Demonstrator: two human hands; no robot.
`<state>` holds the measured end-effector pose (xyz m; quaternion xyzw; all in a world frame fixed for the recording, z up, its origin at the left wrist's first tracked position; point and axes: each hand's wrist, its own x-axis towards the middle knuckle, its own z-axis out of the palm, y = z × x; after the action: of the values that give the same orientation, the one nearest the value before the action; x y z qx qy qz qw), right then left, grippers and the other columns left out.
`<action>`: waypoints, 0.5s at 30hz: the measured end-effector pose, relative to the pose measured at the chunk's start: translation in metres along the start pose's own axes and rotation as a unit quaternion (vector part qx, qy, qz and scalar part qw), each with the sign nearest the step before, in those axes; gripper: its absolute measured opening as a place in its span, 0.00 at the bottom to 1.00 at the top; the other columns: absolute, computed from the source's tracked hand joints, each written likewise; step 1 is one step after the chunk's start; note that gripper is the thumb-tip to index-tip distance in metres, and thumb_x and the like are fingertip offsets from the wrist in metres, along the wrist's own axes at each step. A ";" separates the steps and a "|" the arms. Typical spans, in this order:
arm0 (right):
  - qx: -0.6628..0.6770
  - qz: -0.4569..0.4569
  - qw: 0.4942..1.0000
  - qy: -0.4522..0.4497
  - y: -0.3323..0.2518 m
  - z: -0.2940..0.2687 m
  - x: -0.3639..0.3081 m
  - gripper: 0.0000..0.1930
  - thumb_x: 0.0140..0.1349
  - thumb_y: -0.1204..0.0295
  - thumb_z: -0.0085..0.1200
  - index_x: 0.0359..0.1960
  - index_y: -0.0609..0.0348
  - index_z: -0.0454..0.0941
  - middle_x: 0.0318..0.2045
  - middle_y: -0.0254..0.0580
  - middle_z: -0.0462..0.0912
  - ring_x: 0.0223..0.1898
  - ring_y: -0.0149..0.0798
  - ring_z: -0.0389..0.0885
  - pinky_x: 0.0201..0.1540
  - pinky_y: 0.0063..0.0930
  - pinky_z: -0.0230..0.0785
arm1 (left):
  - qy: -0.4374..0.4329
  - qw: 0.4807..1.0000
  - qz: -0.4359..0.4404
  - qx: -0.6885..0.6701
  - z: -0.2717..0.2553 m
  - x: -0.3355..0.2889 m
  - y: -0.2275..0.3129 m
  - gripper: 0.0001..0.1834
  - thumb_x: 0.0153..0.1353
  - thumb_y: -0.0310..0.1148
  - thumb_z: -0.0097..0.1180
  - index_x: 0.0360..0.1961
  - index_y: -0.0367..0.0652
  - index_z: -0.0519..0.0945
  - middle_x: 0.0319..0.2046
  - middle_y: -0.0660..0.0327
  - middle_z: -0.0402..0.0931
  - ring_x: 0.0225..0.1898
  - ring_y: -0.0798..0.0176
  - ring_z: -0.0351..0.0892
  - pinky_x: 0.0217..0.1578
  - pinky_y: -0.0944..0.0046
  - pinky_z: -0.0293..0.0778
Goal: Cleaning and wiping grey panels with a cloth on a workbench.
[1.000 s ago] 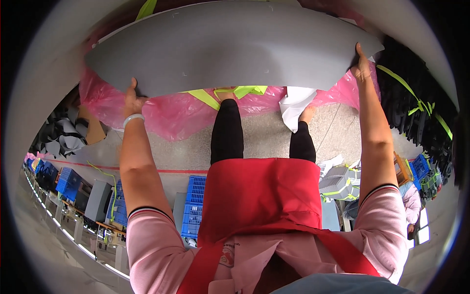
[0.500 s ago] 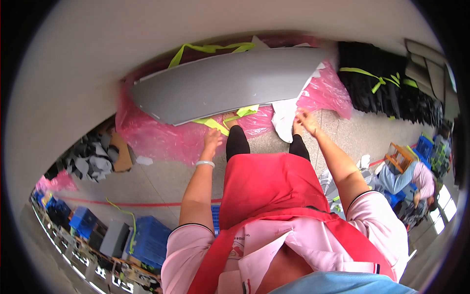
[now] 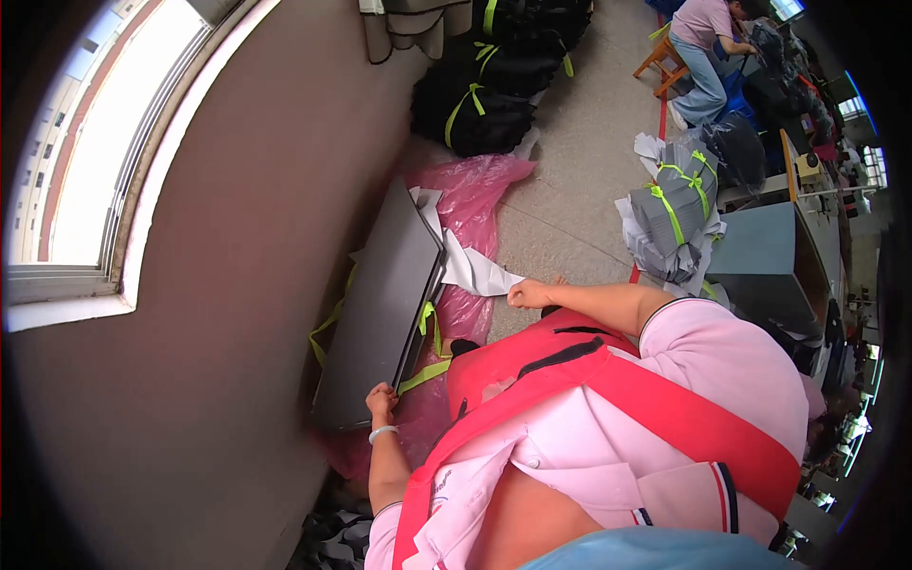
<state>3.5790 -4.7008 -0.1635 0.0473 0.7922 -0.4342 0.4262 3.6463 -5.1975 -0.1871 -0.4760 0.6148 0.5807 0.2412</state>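
Observation:
A stack of large grey sheets (image 3: 380, 294) lies along the wall on pink plastic film (image 3: 489, 190). My left hand (image 3: 382, 399) is closed at the near edge of the stack, beside a yellow-green strip (image 3: 425, 377); what its fingers hold, if anything, is hidden. My right hand (image 3: 528, 294) is closed on the tip of a white paper sheet (image 3: 480, 273) that runs out from under the stack. Another yellow-green strip (image 3: 328, 332) loops out on the wall side of the stack.
Black bundles (image 3: 489, 104) tied with yellow-green strips stand beyond the film. To the right lie a tied grey bundle (image 3: 670, 209) and a grey-blue box (image 3: 760, 252). A seated co-worker (image 3: 703, 47) works at the far right. A window (image 3: 85, 171) is at left.
My view has swung toward the right, bringing the window and floor into sight. My left hand has come to the stack's edge; my right hand has closed on the white paper.

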 end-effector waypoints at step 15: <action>0.183 0.152 0.942 0.236 0.349 -0.143 -0.204 0.10 0.60 0.65 0.57 0.36 0.59 0.80 0.21 0.40 0.82 0.19 0.30 0.78 0.23 0.26 0.73 | -0.225 0.766 0.302 0.521 0.388 -0.145 0.043 0.19 0.64 0.44 0.55 0.40 0.38 0.86 0.32 0.54 0.85 0.33 0.65 0.83 0.38 0.63 0.76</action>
<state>3.7725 -4.3209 -0.2058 0.3455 0.7605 -0.4782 0.2714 3.5723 -4.7922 -0.1240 0.0772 0.8628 0.3045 0.3961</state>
